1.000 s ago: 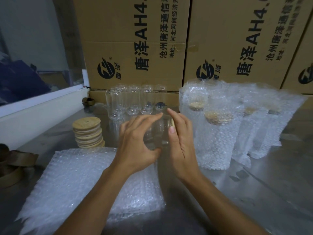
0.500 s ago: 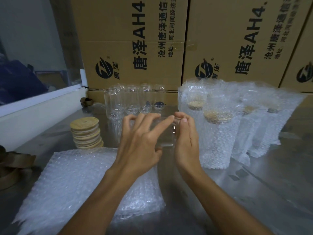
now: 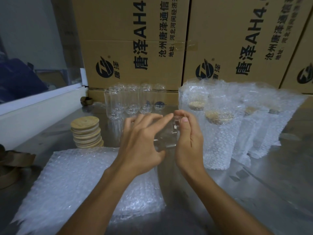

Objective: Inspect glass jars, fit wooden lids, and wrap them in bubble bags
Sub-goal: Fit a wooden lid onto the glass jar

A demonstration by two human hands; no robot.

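Head view, step in hand: we judged this to be inspection; a bare glass jar point(image 3: 166, 135) was held above the middle of the desk point(image 3: 254, 192), with no lid on it.
Head view, grip: our left hand point(image 3: 140, 146) grasped the jar body with curled fingers; our right hand point(image 3: 189, 138) pinched it near the rim.
Head view, next move: we judged a lid from the wooden lids point(image 3: 86, 131), stacked toward the desk's left edge, would be needed, then a bag from the flat bubble bags point(image 3: 81, 184) at the near left.
Head view, materials: clear, smooth cylindrical empty jars point(image 3: 133, 99) stood at the far edge; the lids were pale discs; the wrapped jars point(image 3: 218, 133) at the far right stood in dimpled, translucent film.
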